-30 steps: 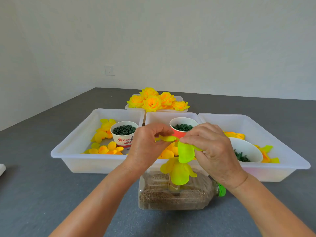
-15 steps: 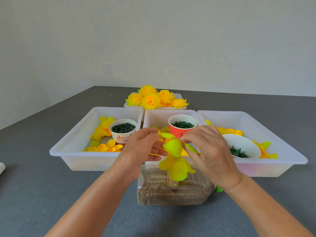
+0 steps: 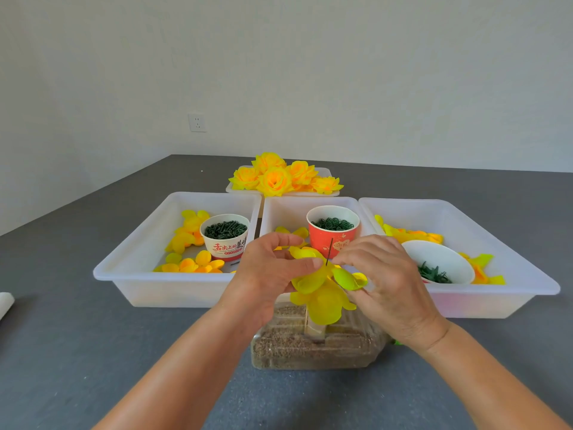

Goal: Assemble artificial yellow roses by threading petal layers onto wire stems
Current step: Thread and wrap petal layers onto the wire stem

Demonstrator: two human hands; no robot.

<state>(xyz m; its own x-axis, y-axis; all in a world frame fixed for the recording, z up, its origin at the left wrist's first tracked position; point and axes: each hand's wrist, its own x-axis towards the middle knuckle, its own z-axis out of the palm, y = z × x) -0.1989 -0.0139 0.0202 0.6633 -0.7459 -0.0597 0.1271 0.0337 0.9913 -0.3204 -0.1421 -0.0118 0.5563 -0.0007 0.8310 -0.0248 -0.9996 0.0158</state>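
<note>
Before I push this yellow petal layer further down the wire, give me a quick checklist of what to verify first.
1. Thin dark wire stem pokes up through the yellow fabric petal layer: ok.
2. Left hand pinches the layer beside the wire: ok.
3. Right hand pinches it from the other side: ok.
4. Earlier yellow petal layer already sits lower on the stem: ok.
5. Clear plastic bottle of brown grains, which serves as the base, lies flat on the grey table: ok.
6. Wire held firmly in the base: cannot tell, petals hide the joint.
</note>
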